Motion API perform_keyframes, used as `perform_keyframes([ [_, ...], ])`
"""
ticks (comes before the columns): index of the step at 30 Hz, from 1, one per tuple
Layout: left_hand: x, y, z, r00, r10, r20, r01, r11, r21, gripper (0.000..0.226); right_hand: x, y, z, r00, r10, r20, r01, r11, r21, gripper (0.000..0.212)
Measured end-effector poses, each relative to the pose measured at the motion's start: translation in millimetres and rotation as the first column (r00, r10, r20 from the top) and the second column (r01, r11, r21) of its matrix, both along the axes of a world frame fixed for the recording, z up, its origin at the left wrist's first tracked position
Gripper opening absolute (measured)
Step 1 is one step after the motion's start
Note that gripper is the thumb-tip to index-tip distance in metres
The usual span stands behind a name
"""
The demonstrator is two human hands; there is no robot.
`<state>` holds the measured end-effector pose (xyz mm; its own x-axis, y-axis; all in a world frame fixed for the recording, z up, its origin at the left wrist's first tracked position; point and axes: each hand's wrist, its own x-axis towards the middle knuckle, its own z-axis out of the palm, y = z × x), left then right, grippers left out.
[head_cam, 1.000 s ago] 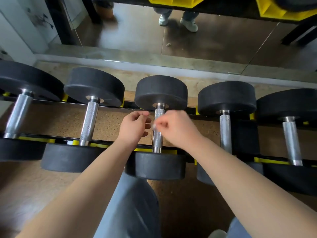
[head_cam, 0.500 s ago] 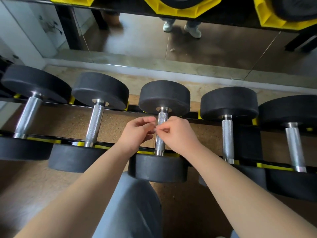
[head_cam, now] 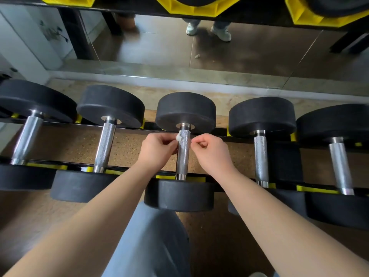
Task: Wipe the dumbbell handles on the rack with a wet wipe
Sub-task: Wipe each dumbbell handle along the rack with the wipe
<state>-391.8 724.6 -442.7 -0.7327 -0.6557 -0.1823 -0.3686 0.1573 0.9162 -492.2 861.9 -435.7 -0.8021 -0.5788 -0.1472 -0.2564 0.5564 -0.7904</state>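
Observation:
Several black dumbbells with knurled steel handles lie side by side on a black and yellow rack (head_cam: 179, 177). Both my hands are at the far end of the middle dumbbell's handle (head_cam: 182, 156). My left hand (head_cam: 159, 149) is on its left side and pinches a small white wet wipe (head_cam: 178, 137) against the steel. On the handle's right side, my right hand (head_cam: 211, 151) has its thumb and forefinger pinched together, seemingly on the wipe's other end. A pale film lies across the handle between the two hands.
Neighbouring handles stand to the left (head_cam: 104, 143) and right (head_cam: 260, 156) of the middle one. A mirror (head_cam: 159, 47) behind the rack reflects the floor and a person's shoes. An upper shelf with yellow cradles (head_cam: 191, 8) overhangs the top. My grey-trousered knee (head_cam: 147, 242) is below the rack.
My hands, pinched together in front of the middle handle before, have moved apart to either side of it and up toward its far end. The camera has tilted slightly.

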Motion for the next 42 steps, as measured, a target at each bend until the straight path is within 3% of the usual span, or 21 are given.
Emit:
perform_keyframes([
  [2, 14, -4, 5, 0.968, -0.173, 0.182, 0.198, 0.972, -0.13, 0.009, 0, 2, -2, 0.999, 0.03, 0.029, -0.031, 0.999, 0.039, 0.017],
  [5, 27, -10, 19, 0.798, -0.362, 0.482, 0.488, 0.857, -0.165, 0.013, 2, 1, -4, 0.996, 0.063, 0.056, -0.068, 0.994, 0.089, 0.017],
  [7, 22, -8, 23, 0.821, -0.328, 0.467, 0.429, 0.895, -0.125, 0.009, 2, -1, -2, 0.995, 0.056, 0.079, -0.063, 0.994, 0.088, 0.017],
  [9, 12, -3, 24, 0.927, -0.19, 0.323, 0.21, 0.977, -0.027, 0.018, 1, -2, 1, 0.993, 0.046, 0.107, -0.055, 0.995, 0.08, 0.016],
  [11, -1, -1, 24, 0.969, -0.076, 0.236, 0.081, 0.997, -0.014, 0.028, -1, -2, 3, 0.989, 0.025, 0.142, -0.035, 0.997, 0.069, 0.016],
  [14, -2, -1, 26, 0.891, -0.184, 0.415, 0.287, 0.936, -0.202, 0.026, -1, 0, 5, 0.982, 0.007, 0.188, -0.018, 0.998, 0.058, 0.016],
  [16, 7, -1, 29, 0.767, -0.303, 0.566, 0.462, 0.872, -0.161, 0.021, 0, 1, 5, 0.978, 0.021, 0.21, -0.036, 0.997, 0.069, 0.016],
  [18, 15, -3, 29, 0.692, -0.389, 0.608, 0.539, 0.839, -0.077, 0.019, 3, 1, 6, 0.974, 0.047, 0.223, -0.07, 0.993, 0.095, 0.019],
  [20, 13, -6, 26, 0.73, -0.422, 0.537, 0.486, 0.874, 0.026, 0.019, 6, 2, 7, 0.967, 0.046, 0.249, -0.079, 0.99, 0.121, 0.02],
  [23, -2, -10, 12, 0.882, -0.334, 0.332, 0.295, 0.941, 0.165, 0.023, 6, 3, 8, 0.951, 0.018, 0.309, -0.07, 0.985, 0.159, 0.018],
  [26, -13, -11, -2, 0.95, -0.265, 0.165, 0.248, 0.962, 0.116, 0.025, 3, 3, 5, 0.937, 0.012, 0.349, -0.097, 0.969, 0.226, 0.018],
  [29, -5, -16, -8, 0.911, -0.368, 0.184, 0.354, 0.929, 0.109, 0.024, 4, 4, 2, 0.931, 0.021, 0.365, -0.115, 0.964, 0.24, 0.029],
  [32, 6, -22, -14, 0.71, -0.581, 0.398, 0.567, 0.807, 0.166, 0.02, 8, 3, 3, 0.926, 0.039, 0.376, -0.132, 0.966, 0.224, 0.027],
  [33, 7, -24, -14, 0.682, -0.602, 0.415, 0.577, 0.792, 0.199, 0.018, 8, 4, 4, 0.928, 0.045, 0.371, -0.138, 0.964, 0.227, 0.024],
  [34, 5, -25, -15, 0.715, -0.593, 0.369, 0.537, 0.805, 0.254, 0.017, 8, 4, 5, 0.929, 0.049, 0.367, -0.14, 0.964, 0.226, 0.021],
  [37, -11, -26, -13, 0.956, -0.292, 0.038, 0.231, 0.822, 0.521, 0.019, 6, 6, 6, 0.928, 0.031, 0.372, -0.111, 0.974, 0.196, 0.018],
  [40, -27, -23, -4, 0.993, -0.055, -0.106, 0.111, 0.746, 0.657, 0.031, 3, 4, 4, 0.941, 0.002, 0.338, -0.073, 0.978, 0.196, 0.025],
  [42, -20, -21, -4, 0.99, -0.129, -0.052, 0.129, 0.72, 0.681, 0.042, 3, 3, 1, 0.948, -0.005, 0.317, -0.064, 0.976, 0.208, 0.023],
])
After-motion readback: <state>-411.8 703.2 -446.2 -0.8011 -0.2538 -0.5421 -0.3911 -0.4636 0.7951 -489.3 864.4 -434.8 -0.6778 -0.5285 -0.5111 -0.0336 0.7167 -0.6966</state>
